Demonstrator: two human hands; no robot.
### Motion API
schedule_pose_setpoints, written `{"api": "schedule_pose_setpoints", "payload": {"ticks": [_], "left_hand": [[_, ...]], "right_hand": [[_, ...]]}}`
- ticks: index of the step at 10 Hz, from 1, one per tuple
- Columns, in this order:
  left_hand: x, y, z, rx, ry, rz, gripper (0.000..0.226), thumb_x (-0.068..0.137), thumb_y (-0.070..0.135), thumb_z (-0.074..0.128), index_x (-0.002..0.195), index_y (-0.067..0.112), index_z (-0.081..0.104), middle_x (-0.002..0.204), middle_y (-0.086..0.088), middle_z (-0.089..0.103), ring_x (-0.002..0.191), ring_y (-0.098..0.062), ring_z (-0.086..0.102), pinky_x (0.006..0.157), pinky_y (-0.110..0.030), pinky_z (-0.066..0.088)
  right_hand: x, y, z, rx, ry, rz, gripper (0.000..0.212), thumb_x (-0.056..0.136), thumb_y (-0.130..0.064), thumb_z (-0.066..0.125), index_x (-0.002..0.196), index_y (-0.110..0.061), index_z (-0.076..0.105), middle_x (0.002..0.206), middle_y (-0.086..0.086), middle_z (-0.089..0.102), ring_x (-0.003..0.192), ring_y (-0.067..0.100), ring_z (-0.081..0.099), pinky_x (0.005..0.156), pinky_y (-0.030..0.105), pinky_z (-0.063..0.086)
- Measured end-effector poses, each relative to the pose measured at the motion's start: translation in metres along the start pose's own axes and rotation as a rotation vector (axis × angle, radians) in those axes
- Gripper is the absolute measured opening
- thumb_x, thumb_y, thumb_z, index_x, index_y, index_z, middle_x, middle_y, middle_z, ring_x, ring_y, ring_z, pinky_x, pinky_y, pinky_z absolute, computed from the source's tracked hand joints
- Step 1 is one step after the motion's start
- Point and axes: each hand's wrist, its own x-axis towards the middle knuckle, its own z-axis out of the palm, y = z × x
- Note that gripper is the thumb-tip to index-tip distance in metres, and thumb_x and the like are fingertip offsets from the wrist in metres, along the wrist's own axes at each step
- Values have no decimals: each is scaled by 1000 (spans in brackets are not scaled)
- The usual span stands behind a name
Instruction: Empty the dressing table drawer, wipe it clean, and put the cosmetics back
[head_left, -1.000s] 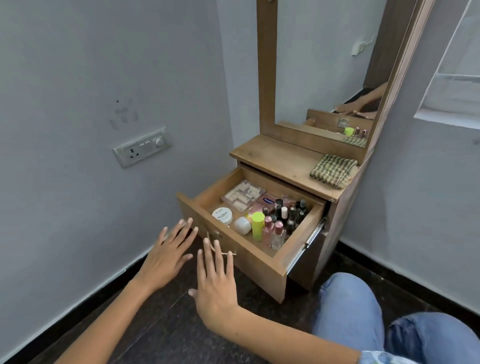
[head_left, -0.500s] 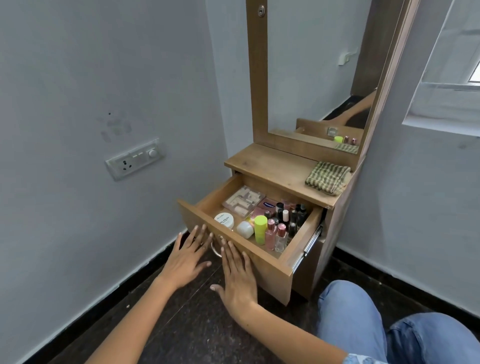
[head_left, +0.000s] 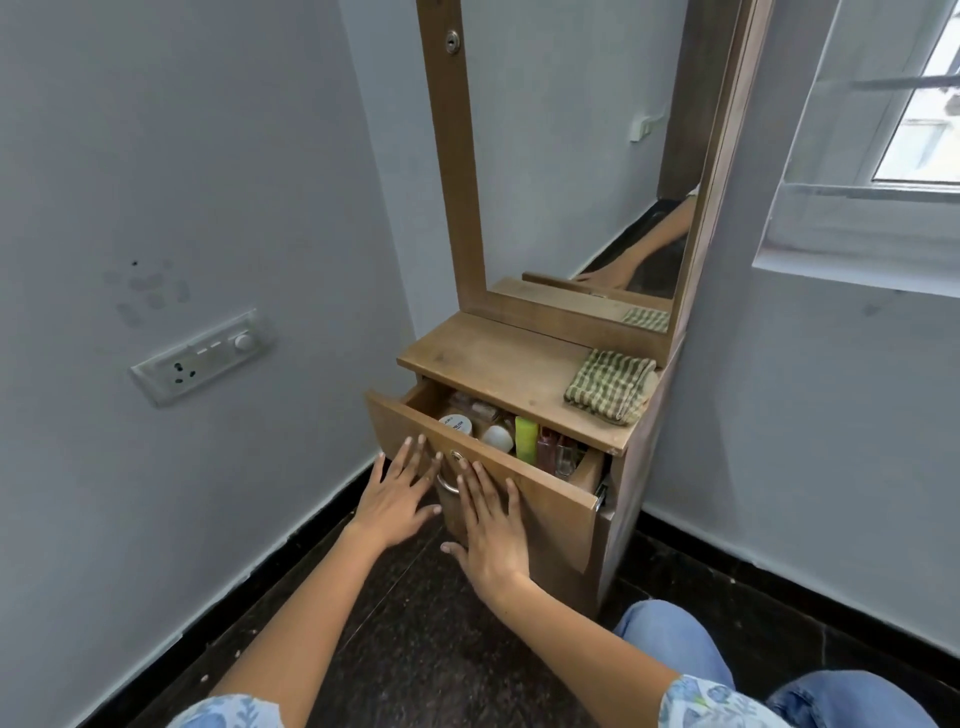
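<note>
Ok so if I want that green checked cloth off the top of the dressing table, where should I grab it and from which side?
Probably pinch the near folded edge of the checked cloth, coming from above and the front. It lies folded flat at the right end of the table top, close to the mirror frame behind, so the front edge looks freest. Both the left hand and right hand lie flat on the drawer front.

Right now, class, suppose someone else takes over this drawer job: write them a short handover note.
Left hand: open, flat on the drawer front, holding nothing.
Right hand: open, flat beside the ring handle, holding nothing.
Things: drawer partly open, full of cosmetics: white jar, green tube, small bottles. Checked cloth folded on the tabletop.
Done: nothing visibly emptied or wiped.
Left: take everything out, wipe, refill.
</note>
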Motion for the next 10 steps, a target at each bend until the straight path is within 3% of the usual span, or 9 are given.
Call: {"api": "schedule_pose_setpoints", "payload": {"ticks": [3,6,8,9,10], "left_hand": [[54,15,-10,31,-48,11,73,97,53,31,149,25,-12,147,-7,-30,132,-20,-33,114,-47,-10],[93,25,-15,11,-30,38,73,97,48,36,150,23,-9,153,-9,-24,143,-24,-20,118,-42,-2],[82,27,-8,-54,92,21,69,97,43,38,150,21,0,157,-7,-10,143,-21,-16,118,-39,1],[67,30,-5,-97,187,-6,67,97,44,33,150,17,2,157,-6,-7,141,-19,-15,119,-40,4],[44,34,-1,-133,334,-68,67,95,53,12,150,15,9,157,-8,3,145,-22,4,117,-41,9]], "right_hand": [[34,36,10,-12,-10,76,91,95,-61,28,145,-7,-25,146,5,-43,129,20,-44,104,50,-25],[58,65,20,11,-64,108,89,95,-60,27,147,-7,-21,147,5,-41,127,20,-45,104,52,-22],[55,66,23,89,-4,80,88,94,-61,32,150,-6,-8,155,7,-26,139,21,-31,107,49,-21],[44,69,19,149,67,105,90,87,-63,45,151,-6,15,159,10,-2,147,24,-11,113,48,-3],[29,69,20,216,228,92,86,84,-64,42,146,-5,31,158,11,17,146,22,-1,114,47,22]]}}
